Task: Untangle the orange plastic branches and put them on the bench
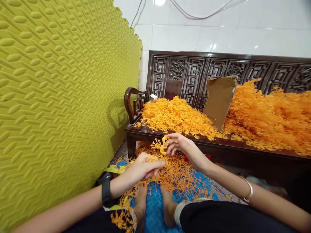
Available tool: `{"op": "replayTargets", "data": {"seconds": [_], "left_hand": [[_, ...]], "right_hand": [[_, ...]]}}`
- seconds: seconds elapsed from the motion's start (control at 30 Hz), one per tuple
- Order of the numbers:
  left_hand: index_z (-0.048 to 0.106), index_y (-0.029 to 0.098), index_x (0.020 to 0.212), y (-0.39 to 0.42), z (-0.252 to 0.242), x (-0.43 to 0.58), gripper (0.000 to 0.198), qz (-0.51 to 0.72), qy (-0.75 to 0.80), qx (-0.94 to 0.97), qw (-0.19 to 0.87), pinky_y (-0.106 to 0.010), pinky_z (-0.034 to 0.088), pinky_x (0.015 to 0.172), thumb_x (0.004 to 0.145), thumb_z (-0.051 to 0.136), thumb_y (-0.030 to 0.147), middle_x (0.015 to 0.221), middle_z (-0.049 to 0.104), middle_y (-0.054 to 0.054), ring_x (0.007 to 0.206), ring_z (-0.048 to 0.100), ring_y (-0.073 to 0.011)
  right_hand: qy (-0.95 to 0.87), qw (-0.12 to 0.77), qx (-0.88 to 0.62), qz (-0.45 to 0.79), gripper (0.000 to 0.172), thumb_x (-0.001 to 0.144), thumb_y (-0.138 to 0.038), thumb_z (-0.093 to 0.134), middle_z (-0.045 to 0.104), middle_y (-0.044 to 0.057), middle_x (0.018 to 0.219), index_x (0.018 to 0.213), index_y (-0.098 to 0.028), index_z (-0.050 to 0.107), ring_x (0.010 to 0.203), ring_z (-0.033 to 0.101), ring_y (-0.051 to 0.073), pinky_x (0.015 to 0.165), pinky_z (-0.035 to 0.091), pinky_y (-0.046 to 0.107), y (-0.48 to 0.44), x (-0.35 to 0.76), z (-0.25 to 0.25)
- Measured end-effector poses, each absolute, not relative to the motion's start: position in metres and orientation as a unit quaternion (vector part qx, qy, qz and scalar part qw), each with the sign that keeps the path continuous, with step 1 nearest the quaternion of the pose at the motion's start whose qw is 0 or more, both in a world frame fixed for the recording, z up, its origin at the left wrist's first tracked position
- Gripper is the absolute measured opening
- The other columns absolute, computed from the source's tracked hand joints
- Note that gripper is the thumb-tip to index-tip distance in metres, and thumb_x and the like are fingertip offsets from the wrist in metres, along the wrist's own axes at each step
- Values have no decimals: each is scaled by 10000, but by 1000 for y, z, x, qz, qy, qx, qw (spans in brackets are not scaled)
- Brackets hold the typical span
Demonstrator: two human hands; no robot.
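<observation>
My left hand point(147, 166), with a black band on its wrist, is closed, thumb stretched over bent fingers. Bits of orange branched sprigs stick out from its grip. Just above and to the right, my right hand point(178, 143) has its fingers curled, fingertips at a yellow-orange branched sprig point(159, 145) that looks like a plastic flower part. This sprig hangs between the two hands, over the front edge of the bench. Beyond them, a heap of similar orange sprigs point(175, 113) lies on the bench seat.
The dark carved wooden bench point(139, 128) also bears a larger orange heap point(272, 116) behind an upright cardboard piece point(220, 100). Loose orange strands point(177, 174) cover the blue floor mat point(155, 207) around my feet. A yellow-green foam mat point(68, 97) stands upright at the left.
</observation>
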State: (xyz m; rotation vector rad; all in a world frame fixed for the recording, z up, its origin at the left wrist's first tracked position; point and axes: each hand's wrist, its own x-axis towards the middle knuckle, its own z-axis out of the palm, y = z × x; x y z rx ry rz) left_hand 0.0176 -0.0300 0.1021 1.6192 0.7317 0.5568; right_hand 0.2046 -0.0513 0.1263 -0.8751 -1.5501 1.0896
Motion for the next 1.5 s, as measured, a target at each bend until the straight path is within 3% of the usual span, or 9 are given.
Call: {"op": "replayTargets", "data": {"seconds": [0.1, 0.3, 0.57, 0.7, 0.8, 1.0, 1.2, 1.4, 1.5], "left_hand": [[480, 162, 437, -34, 103, 20, 452, 186, 283, 723, 602, -233, 151, 386, 767, 583, 454, 321, 317, 86, 317, 222, -45], [469, 159, 461, -31, 103, 14, 469, 205, 279, 736, 582, -233, 124, 391, 793, 550, 480, 352, 289, 92, 346, 198, -44], [394, 167, 463, -37, 112, 12, 466, 234, 276, 680, 638, -241, 97, 399, 805, 561, 436, 360, 285, 95, 348, 163, -36], [342, 177, 429, -34, 112, 3, 509, 237, 270, 636, 683, -242, 86, 397, 809, 552, 442, 328, 228, 98, 329, 143, -37], [314, 184, 419, -27, 109, -7, 516, 287, 285, 620, 673, -243, 82, 394, 803, 558, 429, 313, 209, 99, 314, 144, -38], [342, 185, 434, -23, 102, 0, 505, 262, 304, 672, 622, -252, 101, 408, 790, 549, 477, 355, 241, 92, 356, 153, -47], [342, 181, 494, -34, 99, 11, 475, 134, 231, 821, 504, -243, 165, 431, 850, 483, 461, 458, 252, 76, 423, 220, -68], [451, 178, 483, -41, 88, 18, 343, 37, 121, 991, 53, -285, 141, 426, 759, 641, 249, 410, 317, 46, 400, 236, -104], [559, 166, 521, -42, 81, 25, 240, 24, 85, 996, -20, -306, 150, 428, 742, 645, 202, 418, 463, -1, 385, 284, -113]], "right_hand": [[-660, 475, -342, 471, 544, 756, -364, 668, 624, 32, 943, 1236, -227, 451, 713, 607, 105, 645, 495, 249, -61, 210, 129], [-673, 475, -372, 428, 121, 734, -247, 689, 622, 13, 790, 826, -171, 669, 655, 575, 80, 623, 500, 226, -65, 229, 128], [-689, 502, -422, 309, 114, 763, -265, 650, 612, 16, 697, 737, -162, 692, 548, 519, 76, 496, 420, 222, -70, 235, 130], [-590, 645, -444, 198, 88, 744, -267, 668, 577, -4, 631, 708, -188, 680, 517, 489, 89, 495, 407, 256, -69, 271, 133], [-479, 776, -406, 68, 34, 777, -249, 641, 579, -14, 732, 757, -257, 668, 611, 524, 115, 625, 467, 319, -82, 299, 142], [-496, 769, -342, -213, 252, 795, -239, 627, 574, -58, 1055, 971, -419, 618, 1014, 559, 186, 891, 476, 350, -94, 302, 185], [-621, 591, -471, -208, 352, 788, -366, 623, 527, 62, 1195, 1117, -256, 562, 867, 548, 170, 817, 473, 331, 0, 349, 213], [-716, 447, -532, -63, 364, 747, -270, 659, 558, 143, 1116, 1070, -121, 587, 785, 571, 164, 776, 456, 342, 39, 294, 168], [-805, 387, -449, 27, 297, 817, -266, 591, 616, 80, 1052, 1095, -162, 586, 808, 606, 143, 773, 483, 291, 2, 225, 151]]}}
